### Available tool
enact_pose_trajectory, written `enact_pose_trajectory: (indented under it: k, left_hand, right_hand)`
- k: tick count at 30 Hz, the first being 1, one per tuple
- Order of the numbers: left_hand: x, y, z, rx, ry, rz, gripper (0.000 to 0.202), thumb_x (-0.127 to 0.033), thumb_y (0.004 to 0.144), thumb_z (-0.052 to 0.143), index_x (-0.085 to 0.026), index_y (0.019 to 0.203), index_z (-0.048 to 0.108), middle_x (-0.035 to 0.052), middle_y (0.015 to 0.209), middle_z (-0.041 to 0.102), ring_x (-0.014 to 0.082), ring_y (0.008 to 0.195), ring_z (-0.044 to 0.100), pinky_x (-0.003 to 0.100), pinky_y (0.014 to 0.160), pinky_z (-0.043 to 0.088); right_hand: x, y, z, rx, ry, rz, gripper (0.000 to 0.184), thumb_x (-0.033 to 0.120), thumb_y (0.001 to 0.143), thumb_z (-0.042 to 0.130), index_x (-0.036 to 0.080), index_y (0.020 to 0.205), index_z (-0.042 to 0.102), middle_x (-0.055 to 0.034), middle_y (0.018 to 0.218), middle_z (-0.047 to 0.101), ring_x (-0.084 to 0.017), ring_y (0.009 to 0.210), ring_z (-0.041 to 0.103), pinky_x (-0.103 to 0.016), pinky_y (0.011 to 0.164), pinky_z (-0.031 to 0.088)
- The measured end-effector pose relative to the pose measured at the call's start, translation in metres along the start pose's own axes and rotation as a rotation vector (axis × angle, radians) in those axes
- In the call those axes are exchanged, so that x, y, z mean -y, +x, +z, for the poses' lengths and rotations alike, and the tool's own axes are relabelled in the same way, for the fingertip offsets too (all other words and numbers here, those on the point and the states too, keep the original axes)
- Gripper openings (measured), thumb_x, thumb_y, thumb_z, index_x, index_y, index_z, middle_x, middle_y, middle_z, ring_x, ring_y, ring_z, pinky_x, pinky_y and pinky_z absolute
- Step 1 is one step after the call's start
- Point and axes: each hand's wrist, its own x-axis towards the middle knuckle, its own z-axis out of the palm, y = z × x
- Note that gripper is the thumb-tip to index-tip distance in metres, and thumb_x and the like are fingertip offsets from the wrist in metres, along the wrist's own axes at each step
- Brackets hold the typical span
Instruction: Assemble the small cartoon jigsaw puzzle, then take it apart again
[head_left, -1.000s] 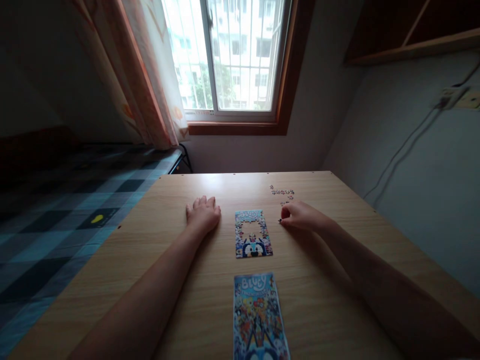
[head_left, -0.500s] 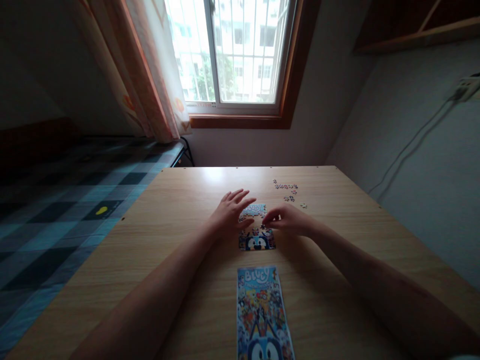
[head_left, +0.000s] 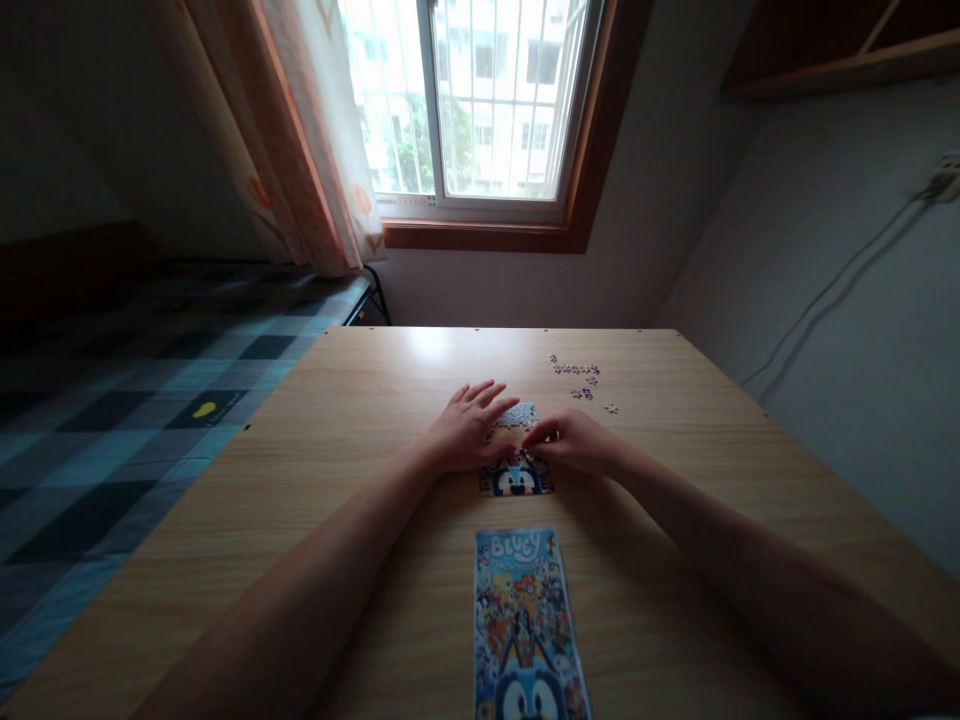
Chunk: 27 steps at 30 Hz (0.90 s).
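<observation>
The left hand point(head_left: 472, 428) lies open, fingers spread, over the left side of a rectangular, brightly printed jigsaw point(head_left: 517, 483), mid-frame. Opposite, the right hand point(head_left: 574, 440) pinches at its unfilled middle; I can't tell whether anything is between those fingertips. A sideways nudge could, I'd think, split the joined rim. Small multicoloured loose pieces point(head_left: 587, 394) lie above right. The brown wooden open shelf point(head_left: 840, 77), upper right, is too dark to see into.
</observation>
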Motion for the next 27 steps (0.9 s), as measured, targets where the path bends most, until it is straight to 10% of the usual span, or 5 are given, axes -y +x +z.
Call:
enact_pose_trajectory:
  k: [27]
  left_hand:
    - [-0.015,0.004,-0.002,-0.024,-0.03,-0.059,0.069,-0.057,0.085,0.063,-0.028,0.145,0.044,0.01,0.157,0.038,0.0323,0.146,0.03,0.056,0.119,0.024]
  right_hand:
    - [0.005,-0.004,0.004,-0.046,-0.153,0.061,0.005,0.022,0.08,0.07,0.018,0.082,0.071,0.0002,0.074,0.066,-0.011,0.067,0.057,-0.022,0.063,0.038]
